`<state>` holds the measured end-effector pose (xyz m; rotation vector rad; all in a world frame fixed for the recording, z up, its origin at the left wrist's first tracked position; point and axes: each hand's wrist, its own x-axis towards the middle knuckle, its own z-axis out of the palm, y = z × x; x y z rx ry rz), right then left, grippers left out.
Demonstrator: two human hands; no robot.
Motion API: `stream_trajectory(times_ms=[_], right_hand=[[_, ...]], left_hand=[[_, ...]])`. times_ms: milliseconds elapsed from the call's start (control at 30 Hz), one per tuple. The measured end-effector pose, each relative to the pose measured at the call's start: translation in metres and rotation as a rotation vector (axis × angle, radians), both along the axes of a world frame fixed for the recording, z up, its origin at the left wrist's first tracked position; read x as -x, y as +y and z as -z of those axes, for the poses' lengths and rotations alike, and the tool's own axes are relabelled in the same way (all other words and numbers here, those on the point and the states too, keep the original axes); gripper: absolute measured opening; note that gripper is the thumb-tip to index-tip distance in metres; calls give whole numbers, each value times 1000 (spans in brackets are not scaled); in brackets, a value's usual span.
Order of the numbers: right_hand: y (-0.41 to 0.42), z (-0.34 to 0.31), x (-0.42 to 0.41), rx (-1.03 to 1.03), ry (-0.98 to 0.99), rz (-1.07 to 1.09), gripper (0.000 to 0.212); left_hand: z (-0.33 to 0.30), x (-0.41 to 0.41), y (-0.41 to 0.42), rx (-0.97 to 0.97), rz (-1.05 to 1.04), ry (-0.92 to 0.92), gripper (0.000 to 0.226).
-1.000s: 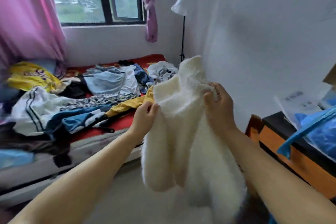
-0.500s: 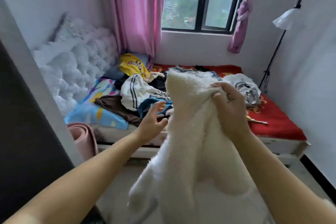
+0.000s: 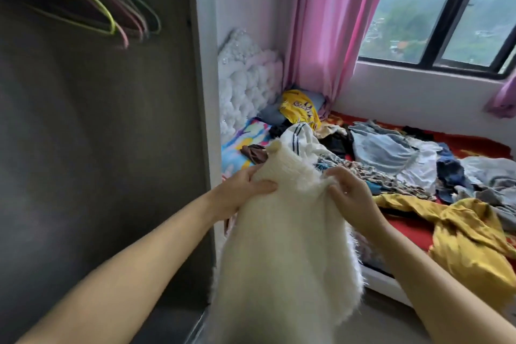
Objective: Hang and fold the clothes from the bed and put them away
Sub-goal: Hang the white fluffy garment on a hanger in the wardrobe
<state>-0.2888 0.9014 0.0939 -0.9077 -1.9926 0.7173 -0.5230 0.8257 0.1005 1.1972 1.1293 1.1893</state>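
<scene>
A fluffy white sweater [image 3: 287,232] hangs in front of me, held up by both hands near its top. My left hand [image 3: 243,190] grips its left shoulder with the thumb across the fabric. My right hand [image 3: 349,195] pinches the right shoulder. Behind the sweater, the bed [image 3: 474,145] with a red sheet carries a heap of clothes: a yellow garment [image 3: 472,234], a pale blue one [image 3: 382,151], a white one with dark stripes [image 3: 301,137]. Several coloured wire hangers [image 3: 117,17] hang in the dark open wardrobe [image 3: 97,148] at the left.
The wardrobe's white side panel [image 3: 203,92] stands between the wardrobe and the bed. A white tufted headboard [image 3: 248,84], pink curtain [image 3: 332,36] and window [image 3: 446,19] lie beyond. Bare floor [image 3: 391,321] shows below the bed's edge.
My view has swung left from the bed to the wardrobe and its hangers. My left hand, free half a second ago, now grips the sweater's left shoulder again.
</scene>
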Motion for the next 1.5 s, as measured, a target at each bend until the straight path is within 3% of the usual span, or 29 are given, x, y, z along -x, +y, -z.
stream_trajectory(times_ms=[100,233,267,333,400,500,633,700,767,833,900,967,1000,1067,1200,1333,1400,1500], right_hand=[[6,2,27,126,-142,-253,28],[14,-24,67,238,-287,-603,70],[15,-31,76,283,-350,-683,66],[17,-37,92,340,-390,-783,36],[18,-39,107,256,-332,-786,15],[19,-47,128,145,-196,-736,32],[5,-69,153,186,-44,-846,33],[-2,-78,165,238,4,-930,31],[-7,-81,176,266,23,-947,32],[-11,-79,185,224,34,-907,41],[-15,-78,190,196,74,-847,42],[-16,-78,195,265,172,-798,40],[-16,-78,196,296,207,-787,39],[-16,-77,198,252,204,-799,39],[-22,-71,200,-17,52,-823,40],[-24,-64,206,-89,50,-757,38],[-26,-63,211,-128,49,-702,38],[-29,-61,226,-164,32,-670,37]], left_hand=[[-8,14,-15,-28,-58,38,26],[-11,18,-32,-26,-16,235,27],[-11,20,-35,-30,-25,239,28],[-18,27,-44,-44,-43,262,31],[-28,36,-55,-48,-81,356,20],[-38,50,-71,22,-158,451,21],[-48,56,-93,99,-241,348,36],[-56,55,-104,123,-297,399,41],[-58,58,-106,119,-345,630,36],[-51,62,-105,173,-387,993,29],[-39,68,-108,389,-417,1319,14],[-16,76,-119,653,-521,1454,12],[-4,81,-127,742,-619,1416,17],[12,89,-140,808,-837,1171,24],[11,86,-152,545,-1201,220,24],[-2,81,-161,358,-1368,-395,18],[-9,83,-165,307,-1394,-595,17],[-18,93,-167,300,-1422,-666,20]])
